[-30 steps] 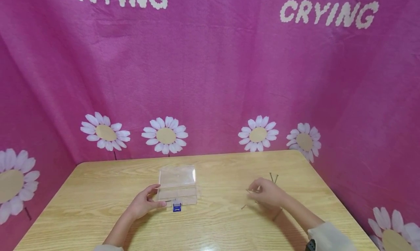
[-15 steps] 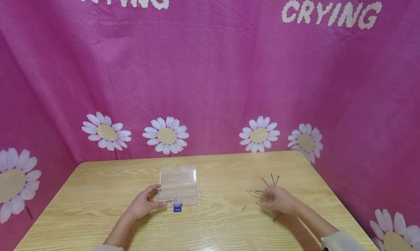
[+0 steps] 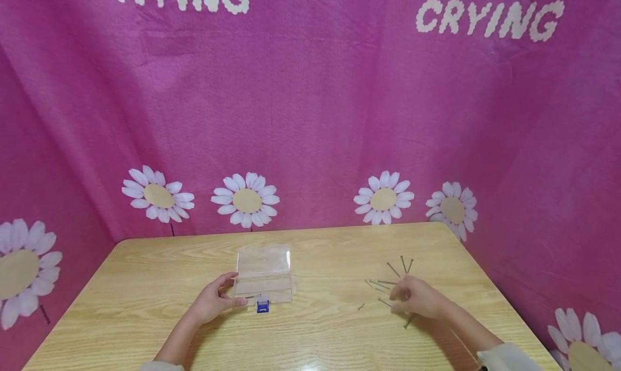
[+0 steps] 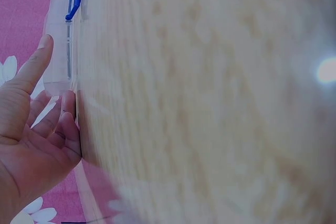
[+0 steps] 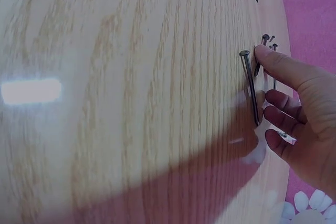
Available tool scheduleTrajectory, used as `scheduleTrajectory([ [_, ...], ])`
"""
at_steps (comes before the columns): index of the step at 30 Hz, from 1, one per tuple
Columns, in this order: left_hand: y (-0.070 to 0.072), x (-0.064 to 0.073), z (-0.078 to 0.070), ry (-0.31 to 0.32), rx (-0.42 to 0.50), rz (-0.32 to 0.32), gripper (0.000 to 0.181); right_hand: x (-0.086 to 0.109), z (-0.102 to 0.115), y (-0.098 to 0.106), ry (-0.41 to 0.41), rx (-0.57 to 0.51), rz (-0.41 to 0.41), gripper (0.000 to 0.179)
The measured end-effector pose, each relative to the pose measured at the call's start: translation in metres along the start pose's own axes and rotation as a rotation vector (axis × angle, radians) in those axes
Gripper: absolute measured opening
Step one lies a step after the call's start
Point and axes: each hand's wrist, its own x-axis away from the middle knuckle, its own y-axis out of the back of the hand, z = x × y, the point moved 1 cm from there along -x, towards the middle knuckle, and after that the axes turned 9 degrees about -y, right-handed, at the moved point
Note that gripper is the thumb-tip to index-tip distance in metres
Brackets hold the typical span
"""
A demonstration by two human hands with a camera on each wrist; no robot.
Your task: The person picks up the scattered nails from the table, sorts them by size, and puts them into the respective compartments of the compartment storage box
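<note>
A clear plastic box (image 3: 263, 284) stands on the table with its lid (image 3: 263, 259) raised and a blue latch (image 3: 262, 306) at its front. My left hand (image 3: 213, 301) holds the box by its left end, thumb along the front and fingers round the side. Through the wall shows a thin, dark, nail-like rod (image 4: 69, 51). To the right, my right hand (image 3: 419, 297) is low over several scattered nails, its thumb tip touching a nail (image 5: 258, 69). A gap shows between thumb and index finger. A longer nail (image 5: 250, 85) lies beside the fingers.
Beyond my right hand, more nails (image 3: 403, 264) lie fanned out. A small nail (image 3: 361, 307) is off to their left, and another nail (image 3: 407, 324) lies nearer me. The wooden table (image 3: 320, 338) ends at a pink curtain (image 3: 310, 117) with printed flowers.
My right hand has moved right and slightly toward me, uncovering nails on the table; over the last half second it has barely shifted. The left hand and box stay put.
</note>
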Motion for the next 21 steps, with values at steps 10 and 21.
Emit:
scheduleTrajectory([
  [10,-0.0005,0.0004,-0.0023,0.001,0.012,-0.007,0.077,0.0003,0.0017,0.0009,-0.041,-0.061,0.015,0.018],
  [21,-0.0007,-0.0001,-0.0001,0.003,0.03,-0.012,0.076,0.0015,0.0043,0.0009,-0.073,-0.06,0.018,0.012],
])
